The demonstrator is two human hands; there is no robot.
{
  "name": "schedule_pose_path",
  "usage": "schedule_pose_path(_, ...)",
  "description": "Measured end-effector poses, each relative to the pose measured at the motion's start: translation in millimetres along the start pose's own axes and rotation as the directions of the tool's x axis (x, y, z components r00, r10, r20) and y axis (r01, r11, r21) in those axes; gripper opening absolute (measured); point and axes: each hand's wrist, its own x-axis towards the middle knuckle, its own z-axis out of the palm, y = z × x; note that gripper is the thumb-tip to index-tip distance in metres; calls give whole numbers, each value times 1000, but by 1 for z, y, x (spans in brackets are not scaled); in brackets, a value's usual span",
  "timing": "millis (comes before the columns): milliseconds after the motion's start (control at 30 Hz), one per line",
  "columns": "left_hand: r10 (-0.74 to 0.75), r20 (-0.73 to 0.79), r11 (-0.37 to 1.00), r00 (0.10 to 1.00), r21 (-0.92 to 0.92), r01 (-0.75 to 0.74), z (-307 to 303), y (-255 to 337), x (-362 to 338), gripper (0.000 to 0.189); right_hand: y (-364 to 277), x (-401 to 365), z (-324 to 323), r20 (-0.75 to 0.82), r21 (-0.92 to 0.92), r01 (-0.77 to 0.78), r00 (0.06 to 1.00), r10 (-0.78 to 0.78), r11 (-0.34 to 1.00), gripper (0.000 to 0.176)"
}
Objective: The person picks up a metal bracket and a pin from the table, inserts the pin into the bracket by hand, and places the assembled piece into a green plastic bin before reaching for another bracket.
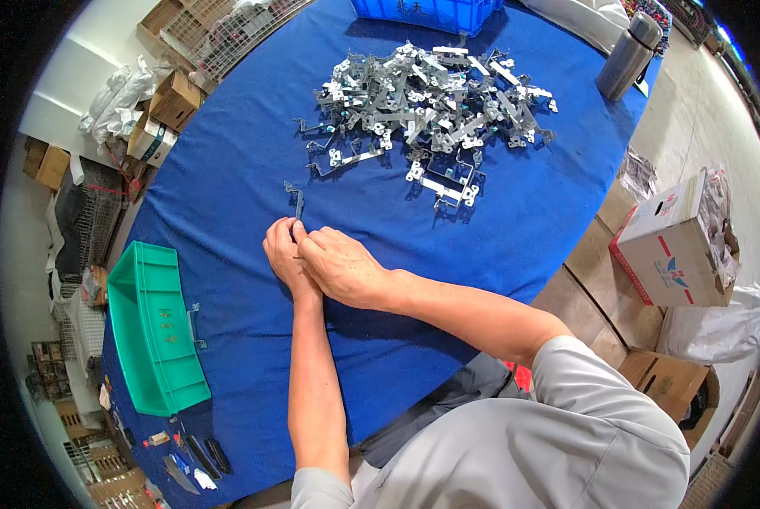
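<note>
A small metal bracket (pixel 297 202) sticks up out of my two joined hands, its bent upper end pointing away from me. My left hand (pixel 285 254) is closed around its lower part. Against it presses my right hand (pixel 346 267), with fingers bent and thumb side at the bracket's near end. The fingers hide that end, so any small part between them is out of sight. Beyond my hands lies a large heap of similar metal brackets (pixel 431 97), with a few loose ones at its near edge.
On the blue cloth (pixel 235 170), a green tray (pixel 163 331) at left holds a few small brass-coloured pieces, with one bracket (pixel 196 327) beside it. Small tools (pixel 201 454) lie near the front left. A blue crate (pixel 426 15) and a steel flask (pixel 628 55) stand at the back.
</note>
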Motion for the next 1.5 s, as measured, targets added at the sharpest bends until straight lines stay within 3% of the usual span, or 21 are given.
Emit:
schedule_pose_path(167,24,-29,1000,999,-11,-24,2,-4,0,23,-5,-2,-5,43,-1,-30,999,30,1000,39)
schedule_pose_path(267,30,-27,999,999,-12,-31,1,-4,-1,22,1,0,0,-73,-83,78,994,-84,994,41)
schedule_pose_path(467,29,-18,1000,999,-7,-29,4,-5,0,21,-3,0,-1,8,-17,9,1000,-9,1000,48)
schedule_pose_path(567,32,-25,999,999,-18,-32,2,-3,0,20,-4,2,-3,-15,-27,13,1000,-13,1000,46)
schedule_pose_path(667,34,-9,999,999,-27,-34,3,-2,0,20,2,3,0,-64,-59,76,995,-80,995,32)
schedule_pose_path(800,96,-9,995,995,33,-96,1,-2,0,19,4,11,-3,63,-82,-29,997,34,996,23)
schedule_pose_path(900,38,-84,999,996,4,-38,10,-11,2,18,-1,8,-11,8,56,-157,988,156,986,16)
schedule_pose_path(967,23,-87,1000,996,4,-22,8,-8,2,20,12,7,-10,-126,139,-100,985,118,985,15)
schedule_pose_path(1067,-71,-154,992,986,-110,54,2,-5,4,18,24,6,-13,-138,222,-225,956,259,949,12)
schedule_pose_path(1100,43,-161,999,986,-3,-44,-6,-2,3,17,24,7,-15,-134,233,-243,951,279,942,12)
schedule_pose_path(1267,-271,151,923,951,-240,301,-64,17,-22,19,27,9,-17,-154,284,-298,924,350,912,12)
schedule_pose_path(1367,-81,63,986,995,-142,90,-83,11,-46,19,26,11,-21,-109,285,-334,920,376,899,15)
schedule_pose_path(1400,-113,82,984,990,-126,123,-84,8,-53,21,27,10,-19,-107,279,-332,922,372,901,15)
schedule_pose_path(1500,-7,76,999,997,34,5,-88,5,-60,25,27,10,-17,-89,266,-333,926,367,905,16)
